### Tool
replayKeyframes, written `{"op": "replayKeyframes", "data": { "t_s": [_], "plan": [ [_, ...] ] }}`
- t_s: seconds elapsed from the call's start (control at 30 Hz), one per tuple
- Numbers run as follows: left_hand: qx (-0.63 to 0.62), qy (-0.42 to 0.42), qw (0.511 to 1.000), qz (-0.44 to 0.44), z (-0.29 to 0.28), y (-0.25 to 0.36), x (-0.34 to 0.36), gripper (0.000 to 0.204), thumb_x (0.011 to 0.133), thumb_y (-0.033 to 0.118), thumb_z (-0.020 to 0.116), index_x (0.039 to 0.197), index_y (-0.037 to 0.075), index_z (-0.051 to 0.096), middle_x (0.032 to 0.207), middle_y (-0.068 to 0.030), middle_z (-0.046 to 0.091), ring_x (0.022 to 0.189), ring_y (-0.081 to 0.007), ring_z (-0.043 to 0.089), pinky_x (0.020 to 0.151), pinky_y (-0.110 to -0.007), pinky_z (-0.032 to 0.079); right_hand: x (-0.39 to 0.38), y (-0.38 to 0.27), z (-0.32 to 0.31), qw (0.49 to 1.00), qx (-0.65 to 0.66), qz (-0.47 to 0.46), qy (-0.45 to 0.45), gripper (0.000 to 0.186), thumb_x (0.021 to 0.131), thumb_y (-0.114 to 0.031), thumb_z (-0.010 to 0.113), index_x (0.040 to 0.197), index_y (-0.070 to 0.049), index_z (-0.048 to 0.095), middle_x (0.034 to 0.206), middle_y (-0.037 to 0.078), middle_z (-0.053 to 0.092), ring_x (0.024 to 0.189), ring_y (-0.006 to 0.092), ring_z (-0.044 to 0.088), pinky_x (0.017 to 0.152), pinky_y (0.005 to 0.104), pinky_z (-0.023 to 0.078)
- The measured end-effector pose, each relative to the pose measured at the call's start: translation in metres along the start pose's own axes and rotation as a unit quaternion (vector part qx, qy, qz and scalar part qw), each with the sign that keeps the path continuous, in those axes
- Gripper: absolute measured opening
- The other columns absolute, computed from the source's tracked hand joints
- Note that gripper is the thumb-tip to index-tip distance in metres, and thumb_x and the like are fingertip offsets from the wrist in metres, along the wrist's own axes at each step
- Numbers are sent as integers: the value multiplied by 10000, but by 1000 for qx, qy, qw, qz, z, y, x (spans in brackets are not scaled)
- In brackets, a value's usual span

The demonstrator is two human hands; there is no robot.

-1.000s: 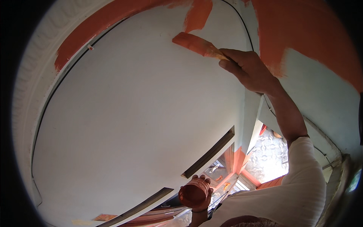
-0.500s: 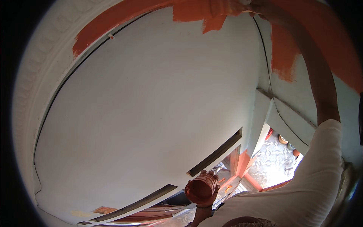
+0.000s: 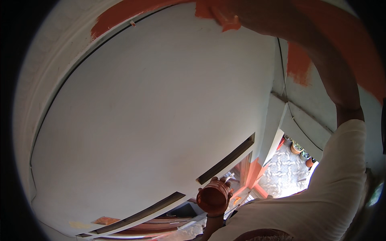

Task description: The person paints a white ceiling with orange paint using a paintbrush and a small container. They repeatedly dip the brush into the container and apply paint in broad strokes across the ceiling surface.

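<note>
My left hand [image 3: 226, 190] is wrapped round a small paint-streaked pot [image 3: 213, 199], its open mouth tilted up and its inside coated reddish-brown. Overhead, my right arm stretches up to the top of the pale wall [image 3: 148, 108]. There my right hand [image 3: 253, 16] is dark and blurred, its fingers mostly out of sight. Just beside it a blurred, paint-covered paintbrush [image 3: 230, 23] presses against the wall, at the lower edge of a fresh orange patch [image 3: 204, 9]. Its handle is hidden by the hand.
A black cable [image 3: 72, 72] runs along the wall's upper edge under a moulded white cornice [image 3: 34, 100]. Orange paint [image 3: 298, 64] covers part of the right wall. Two dark slots [image 3: 227, 158] cut the wall low down. Potted plants [image 3: 296, 148] stand on a patterned floor [image 3: 281, 168] below.
My right hand has moved left along the top of the wall, the forearm now covering more of the orange paint. The pot in my left hand has stayed nearly in place. The view has shifted slightly.
</note>
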State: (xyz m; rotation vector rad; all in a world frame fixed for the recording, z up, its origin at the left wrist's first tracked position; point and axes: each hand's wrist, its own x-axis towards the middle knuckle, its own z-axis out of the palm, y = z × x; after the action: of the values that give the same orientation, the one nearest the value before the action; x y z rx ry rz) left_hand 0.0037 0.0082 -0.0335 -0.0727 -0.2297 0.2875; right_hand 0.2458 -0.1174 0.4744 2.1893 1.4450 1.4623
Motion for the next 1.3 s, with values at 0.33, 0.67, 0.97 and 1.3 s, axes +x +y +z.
{"op": "replayKeyframes", "data": {
  "t_s": [0.33, 0.67, 0.97, 1.3],
  "plan": [
    [11, 6, 1000, 8, -2, 1, -5, 833, 947, 638, 659, 1498, 39, 480, 1428, -238, 547, 1340, -443, 506, 970, -605, 608, 30, -14, 41, 978, 206, 25, -12, 305, 1077, -235, 549, 967, 9, 696, 882, 210, 708, 814, 367, 697, 773, 501, 534],
    [80, 15, 996, 25, -3, 9, -12, 710, 1000, 537, 640, 1534, 111, 448, 1452, -178, 513, 1347, -362, 494, 921, -528, 617, -2, 45, 93, 987, 110, 95, -61, 311, 1094, -265, 494, 1103, 1, 655, 985, 244, 688, 923, 416, 679, 839, 536, 509],
    [209, 44, 975, 55, -6, 7, -16, 656, 976, 285, 721, 1527, 115, 407, 1406, -139, 533, 1298, -301, 535, 916, -416, 631, -46, 37, 106, 951, 97, -53, 290, 224, 1096, -216, 577, 1252, -78, 658, 976, 109, 692, 861, 272, 690, 788, 430, 557],
    [44, 6, 998, 37, -15, -2, -6, 783, 988, 609, 624, 1511, 48, 467, 1466, -254, 533, 1380, -460, 494, 1012, -633, 575, 13, -5, 98, 991, 85, -57, 86, 196, 1069, -220, 566, 1064, -27, 533, 762, 173, 595, 639, 351, 624, 614, 496, 502]
  ]
}}
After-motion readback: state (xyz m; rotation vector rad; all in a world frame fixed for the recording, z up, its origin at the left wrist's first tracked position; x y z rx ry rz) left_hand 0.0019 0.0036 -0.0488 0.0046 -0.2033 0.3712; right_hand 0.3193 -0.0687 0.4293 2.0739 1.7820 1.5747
